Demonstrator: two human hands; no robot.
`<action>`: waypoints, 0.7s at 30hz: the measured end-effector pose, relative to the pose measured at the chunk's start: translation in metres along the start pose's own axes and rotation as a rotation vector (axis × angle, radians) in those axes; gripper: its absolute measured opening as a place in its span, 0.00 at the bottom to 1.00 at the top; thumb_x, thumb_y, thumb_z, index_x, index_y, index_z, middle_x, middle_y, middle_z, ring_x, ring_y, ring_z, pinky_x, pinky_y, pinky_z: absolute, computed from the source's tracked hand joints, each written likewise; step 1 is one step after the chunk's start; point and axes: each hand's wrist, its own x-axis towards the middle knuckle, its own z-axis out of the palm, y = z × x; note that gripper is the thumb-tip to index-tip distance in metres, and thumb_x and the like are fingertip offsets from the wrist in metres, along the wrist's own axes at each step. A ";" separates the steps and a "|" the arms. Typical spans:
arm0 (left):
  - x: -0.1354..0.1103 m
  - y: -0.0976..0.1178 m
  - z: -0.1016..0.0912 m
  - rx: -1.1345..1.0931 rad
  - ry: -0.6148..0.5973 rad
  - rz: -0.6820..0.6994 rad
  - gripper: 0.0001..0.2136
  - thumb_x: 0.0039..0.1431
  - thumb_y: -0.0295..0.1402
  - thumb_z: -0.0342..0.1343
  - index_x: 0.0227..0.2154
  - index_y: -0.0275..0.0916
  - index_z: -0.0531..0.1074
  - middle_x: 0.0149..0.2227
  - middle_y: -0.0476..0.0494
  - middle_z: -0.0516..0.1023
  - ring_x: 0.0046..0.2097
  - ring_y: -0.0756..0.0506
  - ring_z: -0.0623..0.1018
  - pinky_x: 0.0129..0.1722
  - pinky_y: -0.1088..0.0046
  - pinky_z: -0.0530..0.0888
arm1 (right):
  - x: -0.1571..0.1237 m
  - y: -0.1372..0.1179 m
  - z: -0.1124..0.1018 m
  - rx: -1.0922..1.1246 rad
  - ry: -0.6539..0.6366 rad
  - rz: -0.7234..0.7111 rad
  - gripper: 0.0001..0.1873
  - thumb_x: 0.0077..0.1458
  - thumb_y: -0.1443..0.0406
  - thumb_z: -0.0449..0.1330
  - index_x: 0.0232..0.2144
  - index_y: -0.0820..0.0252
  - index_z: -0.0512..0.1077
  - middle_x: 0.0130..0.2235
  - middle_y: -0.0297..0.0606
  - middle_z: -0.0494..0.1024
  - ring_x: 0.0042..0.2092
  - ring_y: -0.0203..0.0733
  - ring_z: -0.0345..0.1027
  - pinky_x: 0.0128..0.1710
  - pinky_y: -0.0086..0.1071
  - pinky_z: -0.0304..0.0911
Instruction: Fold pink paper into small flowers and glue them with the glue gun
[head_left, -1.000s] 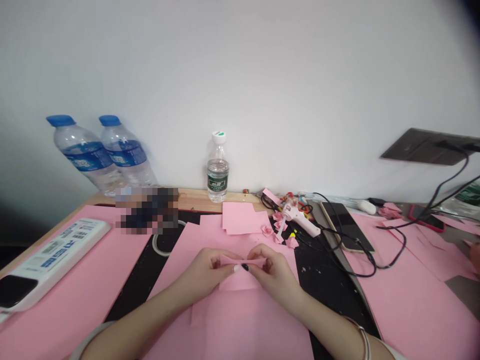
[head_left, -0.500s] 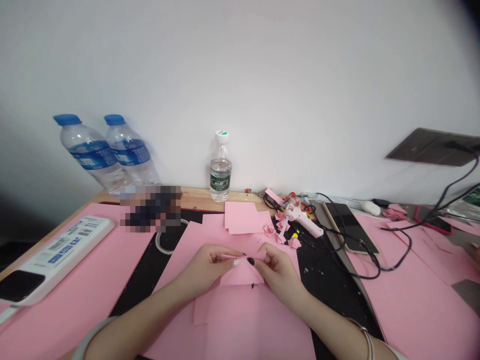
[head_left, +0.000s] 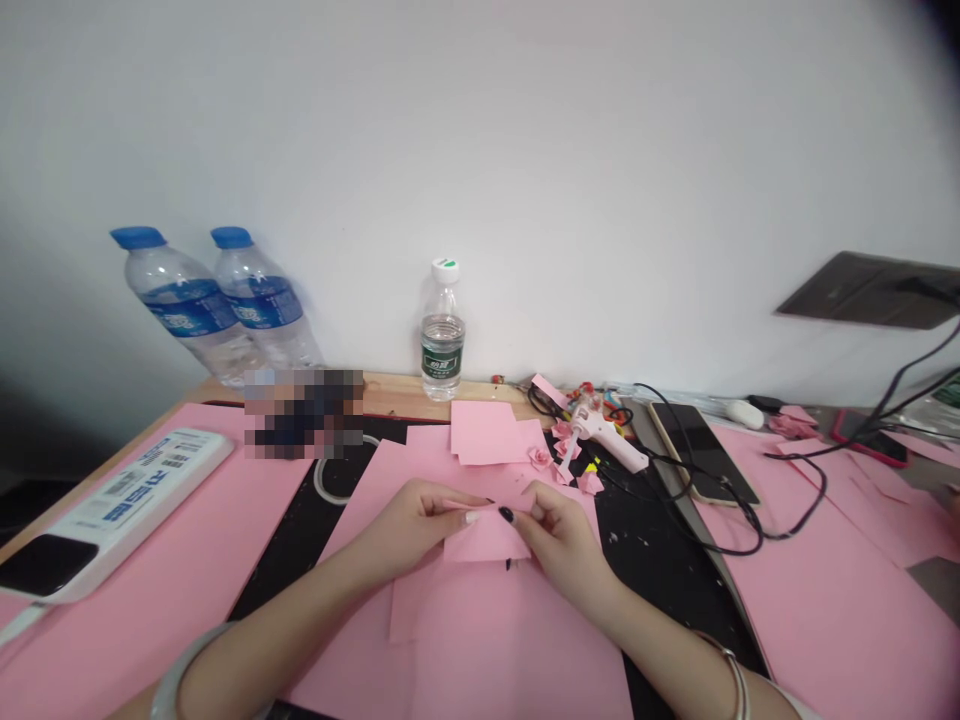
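Note:
Between both hands is a small piece of pink paper (head_left: pixel 486 540), partly folded, held above larger pink sheets (head_left: pixel 517 640). My left hand (head_left: pixel 420 522) pinches its left side, thumb on top and fingers behind. My right hand (head_left: pixel 559 530) grips the right side the same way, its dark-nailed thumb pressing near the middle of the upper edge. The fingers behind the paper are partly hidden. Just beyond the hands lie a stack of small pink squares (head_left: pixel 484 435) and several folded pink paper flowers (head_left: pixel 540 458).
A white glue gun (head_left: pixel 607 437) rests among black cables (head_left: pixel 720 545) beside a phone (head_left: pixel 701 455). A small water bottle (head_left: pixel 442 345) stands by the wall, with two larger bottles (head_left: pixel 191 310) leaning at left. A white power bank-like device (head_left: pixel 142 510) lies at the left.
The raised fold in the paper looks flatter now, and my right thumb has shifted slightly along its upper edge. Both hands keep their hold; the view has moved a little.

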 end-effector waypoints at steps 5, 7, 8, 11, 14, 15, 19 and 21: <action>-0.001 0.002 0.000 0.002 -0.015 -0.014 0.12 0.54 0.31 0.59 0.42 0.41 0.79 0.44 0.42 0.81 0.49 0.38 0.79 0.51 0.62 0.72 | 0.001 0.000 -0.001 0.008 -0.002 0.007 0.15 0.54 0.61 0.55 0.21 0.55 0.53 0.21 0.25 0.50 0.23 0.33 0.46 0.22 0.28 0.43; -0.002 0.002 0.000 0.014 0.003 -0.019 0.12 0.54 0.31 0.59 0.41 0.41 0.79 0.45 0.42 0.81 0.49 0.38 0.79 0.51 0.62 0.72 | 0.001 -0.001 -0.001 0.007 -0.010 0.010 0.15 0.54 0.61 0.55 0.21 0.55 0.54 0.21 0.24 0.50 0.23 0.34 0.46 0.22 0.28 0.43; -0.002 0.001 0.000 0.024 0.008 -0.022 0.12 0.54 0.30 0.59 0.41 0.41 0.79 0.45 0.42 0.81 0.49 0.38 0.79 0.51 0.62 0.72 | 0.000 -0.002 -0.001 0.008 -0.016 0.010 0.15 0.54 0.60 0.55 0.21 0.55 0.54 0.21 0.24 0.50 0.23 0.33 0.46 0.22 0.28 0.43; -0.002 0.000 -0.002 0.045 -0.007 -0.027 0.12 0.54 0.29 0.58 0.41 0.41 0.80 0.46 0.42 0.80 0.50 0.38 0.78 0.51 0.62 0.72 | 0.000 -0.004 -0.002 0.013 -0.023 0.006 0.16 0.54 0.60 0.55 0.20 0.55 0.54 0.21 0.25 0.50 0.23 0.33 0.46 0.22 0.28 0.43; -0.001 -0.001 -0.004 0.050 -0.017 -0.029 0.12 0.54 0.29 0.58 0.42 0.41 0.79 0.47 0.43 0.80 0.50 0.38 0.78 0.52 0.62 0.72 | 0.000 -0.004 -0.002 0.023 -0.025 0.000 0.16 0.54 0.61 0.55 0.20 0.55 0.53 0.21 0.25 0.50 0.23 0.33 0.46 0.22 0.28 0.44; -0.001 -0.001 -0.005 0.053 -0.017 -0.030 0.12 0.54 0.29 0.58 0.42 0.41 0.79 0.47 0.43 0.80 0.50 0.38 0.78 0.52 0.62 0.71 | 0.001 -0.004 -0.003 0.025 -0.027 0.001 0.16 0.54 0.61 0.55 0.20 0.55 0.53 0.21 0.25 0.50 0.23 0.33 0.45 0.22 0.28 0.44; -0.001 -0.001 -0.006 0.082 -0.004 -0.030 0.13 0.53 0.27 0.57 0.41 0.41 0.80 0.46 0.43 0.80 0.50 0.39 0.78 0.52 0.62 0.71 | 0.001 -0.002 -0.003 0.032 -0.037 0.006 0.16 0.54 0.61 0.55 0.20 0.55 0.54 0.21 0.25 0.51 0.23 0.33 0.45 0.22 0.28 0.44; -0.002 -0.001 -0.006 0.090 -0.003 -0.032 0.13 0.53 0.26 0.56 0.40 0.41 0.80 0.46 0.43 0.81 0.50 0.39 0.78 0.53 0.62 0.71 | 0.001 -0.002 -0.002 0.042 -0.043 0.006 0.16 0.54 0.61 0.55 0.20 0.55 0.55 0.21 0.25 0.51 0.23 0.33 0.46 0.22 0.28 0.44</action>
